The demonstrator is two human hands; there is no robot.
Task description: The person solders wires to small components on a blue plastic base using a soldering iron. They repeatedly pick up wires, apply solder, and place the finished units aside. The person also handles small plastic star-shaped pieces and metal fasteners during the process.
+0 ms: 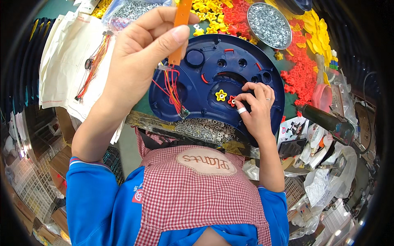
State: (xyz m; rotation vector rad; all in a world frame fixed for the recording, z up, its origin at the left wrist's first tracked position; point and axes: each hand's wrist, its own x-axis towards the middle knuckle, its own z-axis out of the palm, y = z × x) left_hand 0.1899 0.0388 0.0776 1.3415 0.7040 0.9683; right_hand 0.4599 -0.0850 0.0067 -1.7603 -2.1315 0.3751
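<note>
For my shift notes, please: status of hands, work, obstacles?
Left hand: gripping orange strip. Right hand: at red star in blue shell. Wires hanging over shell's left side.

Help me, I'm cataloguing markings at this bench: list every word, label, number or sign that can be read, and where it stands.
Cream oval patch on the checked apron: one embroidered word, upside down; legible, but not quoted here.
Red badge on the blue shirt: small emblem, dark characters beside it; too small to read surely.
Picture sheet at right: any lettering too small.

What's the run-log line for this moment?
left hand: pinching orange strip | right hand: at red star | yellow star: beside red, on blue shell
</note>
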